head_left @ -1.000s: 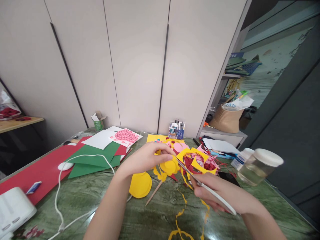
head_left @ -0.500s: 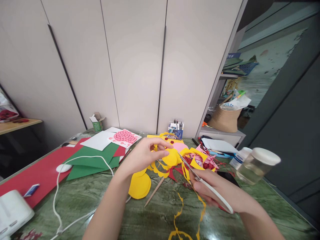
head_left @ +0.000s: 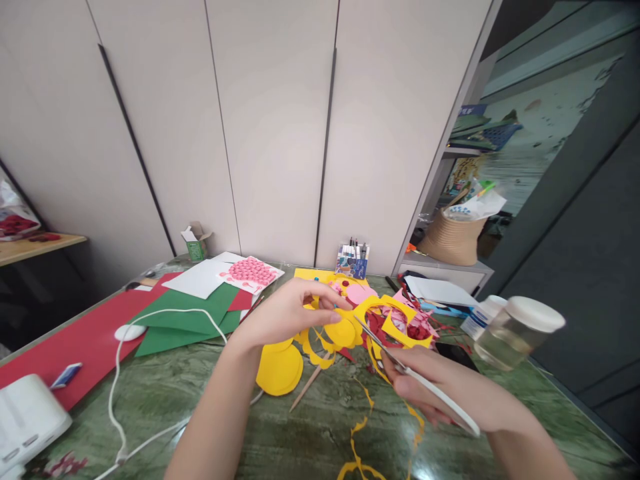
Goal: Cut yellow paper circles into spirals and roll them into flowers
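Observation:
My left hand [head_left: 293, 310] pinches a piece of yellow paper [head_left: 345, 331] with a rounded edge between thumb and fingers. Scissors with white handles [head_left: 445, 395] are in my right hand [head_left: 425, 373], their blades pointing up and left at the edge of that paper. A thin, wavy yellow offcut strip [head_left: 356, 437] lies below, between my forearms. Rounded yellow paper cutouts [head_left: 281, 370] rest beside my left wrist, near a wooden stick [head_left: 306, 388]. Past the scissors is a pile of yellow, red and pink paper scraps [head_left: 397, 320].
Red paper [head_left: 75, 347] and green sheets [head_left: 195, 320] cover the left, crossed by a white cable [head_left: 114, 400]. A pink-dotted picture [head_left: 253, 272] and a marker box [head_left: 353, 259] stand farther back. A lidded jar [head_left: 517, 333] and dark phone [head_left: 457, 357] are right.
The scissors and my right hand have shifted slightly right and down. The yellow paper at my left fingertips has turned a little. The view has moved slightly.

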Action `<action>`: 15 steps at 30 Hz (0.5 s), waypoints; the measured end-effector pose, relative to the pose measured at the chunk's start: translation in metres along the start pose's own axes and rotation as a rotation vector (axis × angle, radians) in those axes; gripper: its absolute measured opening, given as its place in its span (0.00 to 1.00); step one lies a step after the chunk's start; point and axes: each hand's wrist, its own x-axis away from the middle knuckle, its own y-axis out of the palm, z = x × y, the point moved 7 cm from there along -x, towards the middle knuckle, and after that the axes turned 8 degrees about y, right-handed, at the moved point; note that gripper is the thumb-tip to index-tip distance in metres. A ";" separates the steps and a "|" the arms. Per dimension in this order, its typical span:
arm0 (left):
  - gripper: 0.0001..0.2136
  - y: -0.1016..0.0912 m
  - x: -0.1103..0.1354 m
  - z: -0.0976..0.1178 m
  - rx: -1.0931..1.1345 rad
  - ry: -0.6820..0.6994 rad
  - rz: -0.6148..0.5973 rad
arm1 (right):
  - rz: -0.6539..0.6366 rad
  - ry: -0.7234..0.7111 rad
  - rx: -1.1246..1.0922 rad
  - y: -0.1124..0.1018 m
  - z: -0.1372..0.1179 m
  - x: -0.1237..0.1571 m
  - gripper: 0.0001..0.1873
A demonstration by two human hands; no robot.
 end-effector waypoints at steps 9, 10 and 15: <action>0.08 0.005 0.003 -0.002 -0.049 -0.007 -0.131 | -0.054 -0.019 0.165 0.000 -0.002 0.004 0.18; 0.09 0.006 0.003 -0.002 -0.065 -0.005 -0.148 | -0.065 -0.016 0.180 0.000 -0.003 0.004 0.18; 0.09 0.009 0.005 0.001 -0.129 -0.001 -0.233 | -0.120 -0.003 0.240 0.002 -0.005 0.005 0.19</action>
